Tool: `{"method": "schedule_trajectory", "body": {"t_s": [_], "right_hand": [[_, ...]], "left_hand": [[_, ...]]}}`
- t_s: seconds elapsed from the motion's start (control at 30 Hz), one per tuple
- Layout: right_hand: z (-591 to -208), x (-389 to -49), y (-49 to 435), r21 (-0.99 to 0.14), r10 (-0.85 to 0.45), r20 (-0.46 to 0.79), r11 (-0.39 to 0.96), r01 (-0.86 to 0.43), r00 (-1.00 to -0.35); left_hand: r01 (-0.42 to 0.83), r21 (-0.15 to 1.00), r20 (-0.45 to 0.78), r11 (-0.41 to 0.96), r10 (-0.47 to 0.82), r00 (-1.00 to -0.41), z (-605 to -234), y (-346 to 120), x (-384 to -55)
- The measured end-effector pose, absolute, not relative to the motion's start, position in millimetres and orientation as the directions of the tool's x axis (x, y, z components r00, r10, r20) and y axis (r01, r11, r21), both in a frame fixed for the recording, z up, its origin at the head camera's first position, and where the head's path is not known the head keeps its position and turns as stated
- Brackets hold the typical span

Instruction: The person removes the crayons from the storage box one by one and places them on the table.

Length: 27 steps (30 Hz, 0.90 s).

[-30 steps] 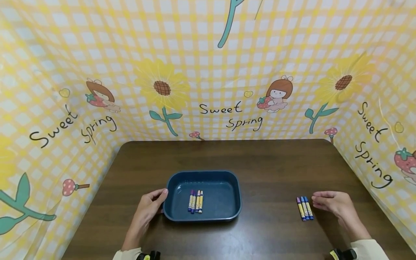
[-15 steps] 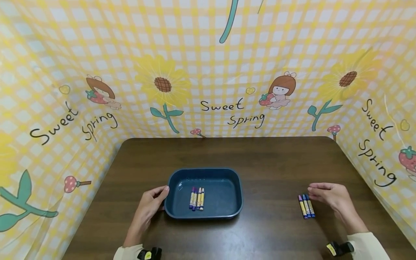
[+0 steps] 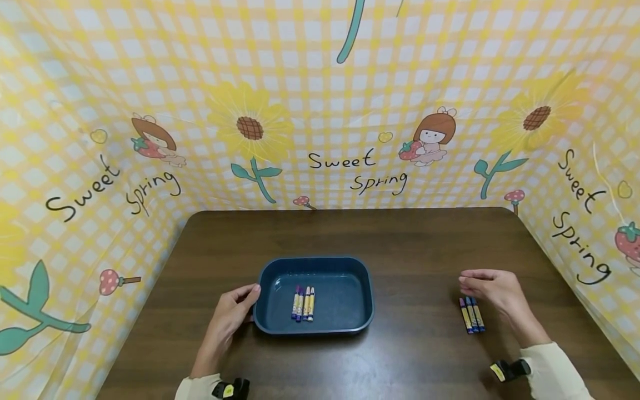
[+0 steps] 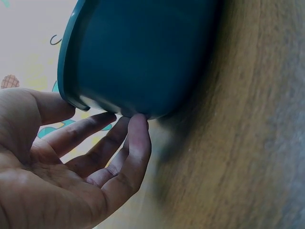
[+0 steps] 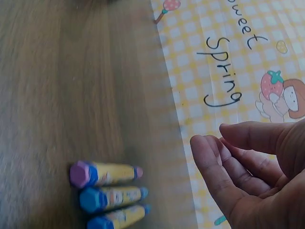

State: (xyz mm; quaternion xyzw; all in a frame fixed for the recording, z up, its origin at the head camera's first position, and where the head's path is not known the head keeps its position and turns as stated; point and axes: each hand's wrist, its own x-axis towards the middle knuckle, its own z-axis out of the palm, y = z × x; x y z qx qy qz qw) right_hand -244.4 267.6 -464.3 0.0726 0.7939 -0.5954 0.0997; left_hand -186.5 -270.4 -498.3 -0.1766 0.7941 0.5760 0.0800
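Note:
My left hand [image 3: 232, 311] grips the left end of a dark blue tray [image 3: 345, 303]. In the left wrist view the thumb lies at the tray's rim, and the fingertips [image 4: 139, 126] touch its outer wall. Several crayons [image 3: 303, 304] with yellow wrappers lie side by side inside the tray. Three more crayons [image 3: 472, 315], one pink-purple and two blue, lie in a row on the table at the right. Just above and behind their far ends hovers my right hand [image 3: 495, 289]. Its thumb and fingers are loosely bent with nothing between them, apart from the crayons [image 5: 112, 174] in the right wrist view.
The brown wooden table [image 3: 415, 244] is enclosed at the back and both sides by a yellow checked cloth [image 3: 330, 111] printed with flowers and lettering. Bare table lies between the tray and the three crayons.
My right hand has moved left and away from me, from beside the three crayons to above their far ends. The left hand keeps its grip on the tray. The head view has shifted slightly.

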Motion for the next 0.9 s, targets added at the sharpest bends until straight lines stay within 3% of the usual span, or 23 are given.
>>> {"method": "schedule_trajectory", "body": {"t_s": [0.9], "right_hand": [[-451.0, -266.5, 205.2, -0.956, -0.113, -0.167, 0.262, 0.133, -0.979]], "left_hand": [[-0.360, 0.894, -0.316, 0.268, -0.194, -0.929, -498.5, -270.3, -186.6]]}}
